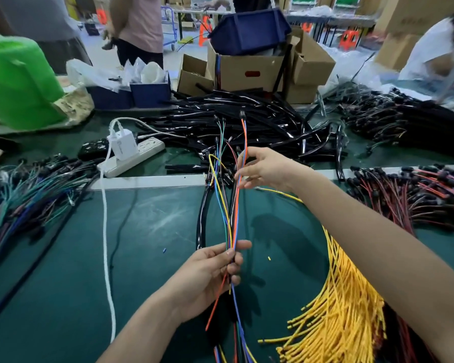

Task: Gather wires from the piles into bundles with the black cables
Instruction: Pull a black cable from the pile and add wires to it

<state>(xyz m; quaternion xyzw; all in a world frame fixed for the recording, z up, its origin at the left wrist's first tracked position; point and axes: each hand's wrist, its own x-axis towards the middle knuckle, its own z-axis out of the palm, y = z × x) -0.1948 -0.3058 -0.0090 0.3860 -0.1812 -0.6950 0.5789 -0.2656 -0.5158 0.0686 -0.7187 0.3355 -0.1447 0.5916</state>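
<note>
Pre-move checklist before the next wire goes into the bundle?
1. Left hand grips wire bundle: ok.
2. Right hand hold on orange wire: cannot tell.
3. Black cable inside the left hand's grip: cannot tell; it lies beside the bundle.
4. Wire ends level: not ok; the orange wire reaches past the others.
5. Yellow pile close by: ok, beside the right forearm.

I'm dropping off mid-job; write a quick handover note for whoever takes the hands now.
Left hand grips the coloured wire bundle low down; right hand pinches it higher up. Loose black cable lies on the mat beside it. Yellow pile right front, red pile right, green-blue pile left, black cable heap behind.
Done: several colours gathered.
Left: join them with the black cable.
</note>
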